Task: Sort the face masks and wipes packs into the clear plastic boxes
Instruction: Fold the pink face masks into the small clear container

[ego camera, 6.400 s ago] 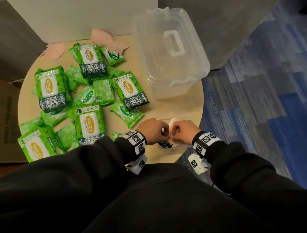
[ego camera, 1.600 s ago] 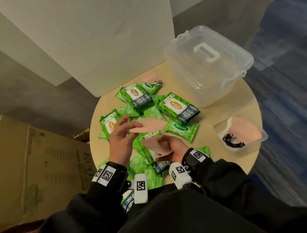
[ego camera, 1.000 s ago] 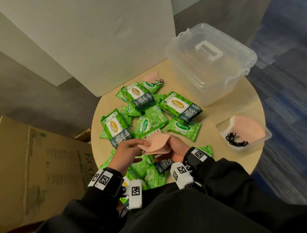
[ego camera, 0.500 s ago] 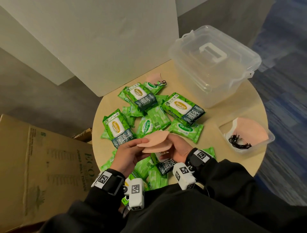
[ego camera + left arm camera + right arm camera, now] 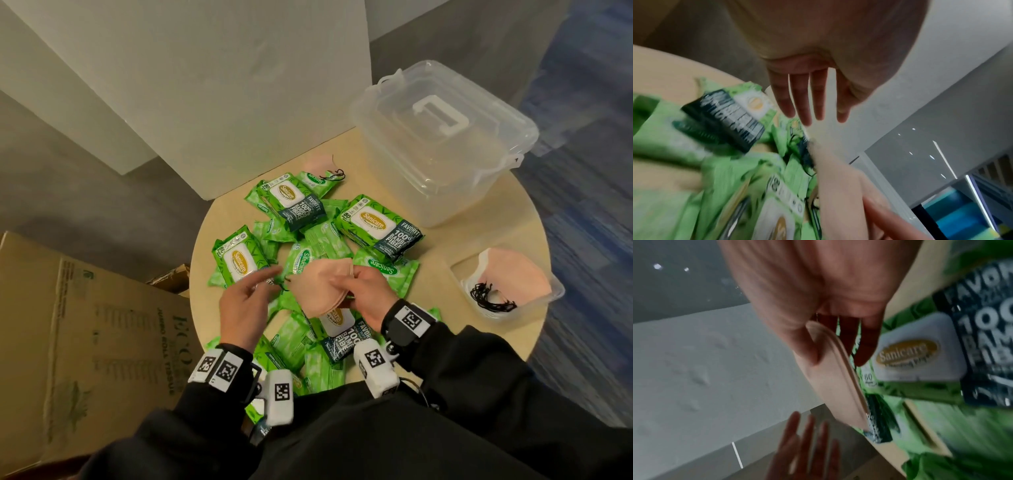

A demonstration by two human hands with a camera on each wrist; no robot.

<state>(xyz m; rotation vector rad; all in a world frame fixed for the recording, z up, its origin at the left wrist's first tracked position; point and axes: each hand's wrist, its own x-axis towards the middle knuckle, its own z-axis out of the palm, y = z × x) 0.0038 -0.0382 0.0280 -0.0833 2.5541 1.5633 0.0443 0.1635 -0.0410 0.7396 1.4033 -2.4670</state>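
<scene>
Both forearms, in black sleeves with marker-tagged wristbands, reach from the near edge over the tabletop. The left hand [image 5: 244,308] hangs palm down, its fingers [image 5: 805,104] straight and slightly spread, gripping nothing. Just to its right, the right hand [image 5: 364,296] pinches a stack of pink face masks [image 5: 323,291] between thumb and curled fingers [image 5: 863,344].

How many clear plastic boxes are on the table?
2. A big lidded box with a white handle stands at the far right of the round table. A small open box sits at the right edge, holding peach masks.
</scene>
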